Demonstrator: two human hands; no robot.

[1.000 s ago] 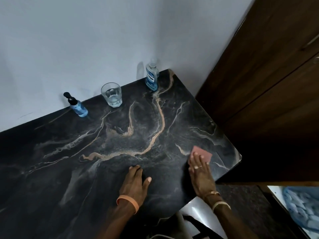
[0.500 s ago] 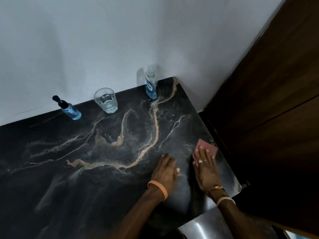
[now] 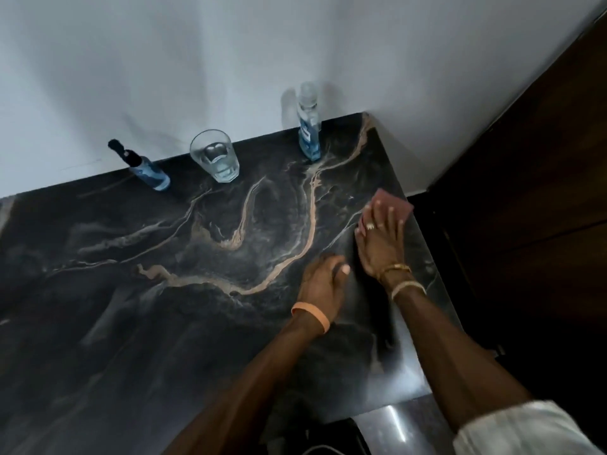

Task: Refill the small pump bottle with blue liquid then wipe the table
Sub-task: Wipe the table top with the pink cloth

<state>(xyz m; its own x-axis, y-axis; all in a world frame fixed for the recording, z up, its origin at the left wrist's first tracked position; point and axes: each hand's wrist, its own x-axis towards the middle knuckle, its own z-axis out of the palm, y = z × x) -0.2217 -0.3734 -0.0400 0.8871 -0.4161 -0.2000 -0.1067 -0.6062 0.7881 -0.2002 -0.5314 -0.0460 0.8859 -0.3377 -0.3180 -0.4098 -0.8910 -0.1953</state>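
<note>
Right hand (image 3: 381, 238) lay flat, fingers spread, pressing a pink cloth (image 3: 394, 201) onto the table (image 3: 164, 290) near its right edge, likely for wiping pressure. Left hand (image 3: 323, 280) rested palm-down, empty, just left of the cloth, probably bracing. Pump bottle (image 3: 147, 170) stood at the table's back edge by the wall, long axis vertical, pump head up, looking tilted left. Glass (image 3: 215, 156) and bigger blue bottle (image 3: 308, 133) stood right of it, well apart from the cloth.
</note>
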